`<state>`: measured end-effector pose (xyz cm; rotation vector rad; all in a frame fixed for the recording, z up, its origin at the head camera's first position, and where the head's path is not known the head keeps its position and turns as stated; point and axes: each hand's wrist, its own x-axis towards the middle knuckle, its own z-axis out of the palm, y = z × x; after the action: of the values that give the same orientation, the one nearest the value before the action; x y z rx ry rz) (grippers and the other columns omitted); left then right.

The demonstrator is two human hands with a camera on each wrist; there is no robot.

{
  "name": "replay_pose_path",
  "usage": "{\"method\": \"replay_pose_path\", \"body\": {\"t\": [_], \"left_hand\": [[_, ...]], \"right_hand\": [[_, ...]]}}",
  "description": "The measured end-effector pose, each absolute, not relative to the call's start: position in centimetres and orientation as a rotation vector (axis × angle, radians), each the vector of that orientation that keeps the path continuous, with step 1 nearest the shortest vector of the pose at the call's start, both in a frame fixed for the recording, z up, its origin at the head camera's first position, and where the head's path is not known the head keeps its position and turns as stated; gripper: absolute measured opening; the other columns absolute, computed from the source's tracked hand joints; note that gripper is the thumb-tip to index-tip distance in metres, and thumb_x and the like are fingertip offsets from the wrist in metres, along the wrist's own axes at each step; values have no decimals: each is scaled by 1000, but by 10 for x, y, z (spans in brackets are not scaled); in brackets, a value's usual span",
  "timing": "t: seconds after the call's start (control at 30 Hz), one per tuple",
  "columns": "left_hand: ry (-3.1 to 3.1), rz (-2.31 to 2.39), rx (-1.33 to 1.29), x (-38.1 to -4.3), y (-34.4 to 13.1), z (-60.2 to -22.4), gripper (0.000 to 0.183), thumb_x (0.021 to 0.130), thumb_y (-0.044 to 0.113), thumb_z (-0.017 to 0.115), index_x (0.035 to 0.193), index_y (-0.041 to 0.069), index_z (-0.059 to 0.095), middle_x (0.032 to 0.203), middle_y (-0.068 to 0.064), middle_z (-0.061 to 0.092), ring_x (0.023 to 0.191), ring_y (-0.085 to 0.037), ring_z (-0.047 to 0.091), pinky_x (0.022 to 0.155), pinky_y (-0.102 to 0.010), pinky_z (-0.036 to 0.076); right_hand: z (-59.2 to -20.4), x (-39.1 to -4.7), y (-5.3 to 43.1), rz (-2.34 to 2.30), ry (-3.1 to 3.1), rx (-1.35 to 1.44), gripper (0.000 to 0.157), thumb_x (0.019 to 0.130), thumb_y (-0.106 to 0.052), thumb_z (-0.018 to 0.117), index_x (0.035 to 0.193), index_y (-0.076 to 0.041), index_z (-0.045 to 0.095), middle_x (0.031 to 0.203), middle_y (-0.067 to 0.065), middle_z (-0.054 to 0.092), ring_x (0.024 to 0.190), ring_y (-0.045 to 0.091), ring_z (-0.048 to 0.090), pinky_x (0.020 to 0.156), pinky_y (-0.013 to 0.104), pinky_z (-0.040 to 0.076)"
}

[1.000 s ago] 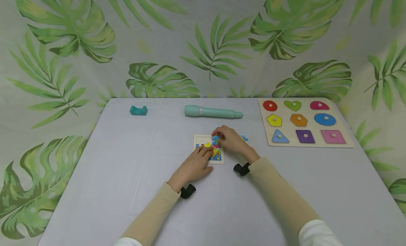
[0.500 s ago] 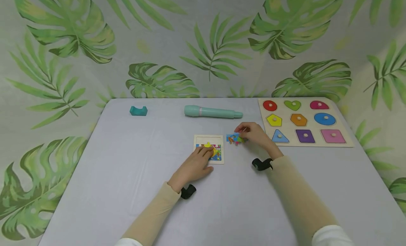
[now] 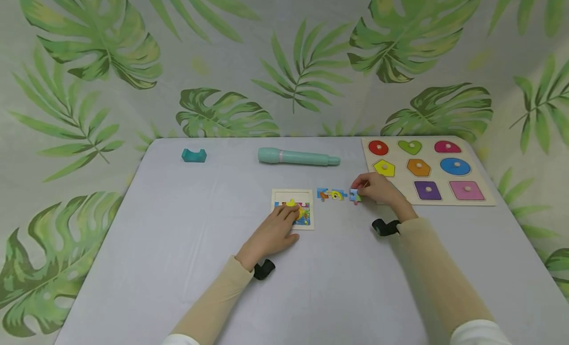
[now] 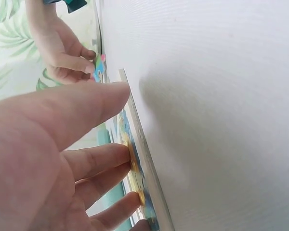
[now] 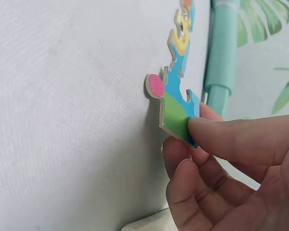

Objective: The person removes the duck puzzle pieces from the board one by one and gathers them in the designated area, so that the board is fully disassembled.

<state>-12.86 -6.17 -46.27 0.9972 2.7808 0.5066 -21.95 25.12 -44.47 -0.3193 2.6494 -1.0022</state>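
Observation:
My right hand (image 3: 383, 192) pinches a blue and green jigsaw piece (image 5: 176, 115) with a pink knob between thumb and fingers. The piece is held just right of two loose jigsaw pieces (image 3: 336, 194), which lie in a row, one with a yellow fish-like picture. My left hand (image 3: 271, 232) rests with extended fingers on the jigsaw in a small wooden tray (image 3: 284, 197). Colourful pieces fill the tray's lower part, partly hidden by those fingers; the upper part shows bare wood. In the left wrist view, the fingertips (image 4: 123, 153) touch the pieces near the tray's edge.
A wooden shape board (image 3: 444, 192) with knobbed pieces lies at the right, partly behind my right hand. A mint-green microphone-shaped toy (image 3: 302, 158) lies behind the tray. A teal notched block (image 3: 194, 155) stands at the back left of the white table (image 3: 178, 246).
My right hand has moved from the tray's upper right corner to the right, taking the jigsaw piece away past the two loose pieces. My left hand has stayed in place.

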Motion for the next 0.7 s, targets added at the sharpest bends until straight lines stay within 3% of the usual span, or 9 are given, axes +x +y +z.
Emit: {"method": "replay_pose_path", "body": {"t": [0.47, 0.7], "left_hand": [[2773, 543, 993, -130, -66, -465, 52, 95, 25, 60, 138, -1, 47, 146, -12, 39, 136, -31, 31, 112, -38, 23], [2740, 616, 1012, -131, -73, -467, 47, 97, 23, 58, 138, 3, 50, 145, -12, 39, 137, -30, 29, 112, -39, 23]], "right_hand": [[-452, -218, 235, -711, 2807, -354, 8, 87, 2, 58, 92, -1, 64, 86, 11, 57, 81, 28, 50, 74, 39, 45], [-452, -213, 224, -871, 2813, -396, 6, 88, 2, 62, 93, 0, 63, 88, 12, 58, 81, 27, 53, 68, 35, 47]]}}
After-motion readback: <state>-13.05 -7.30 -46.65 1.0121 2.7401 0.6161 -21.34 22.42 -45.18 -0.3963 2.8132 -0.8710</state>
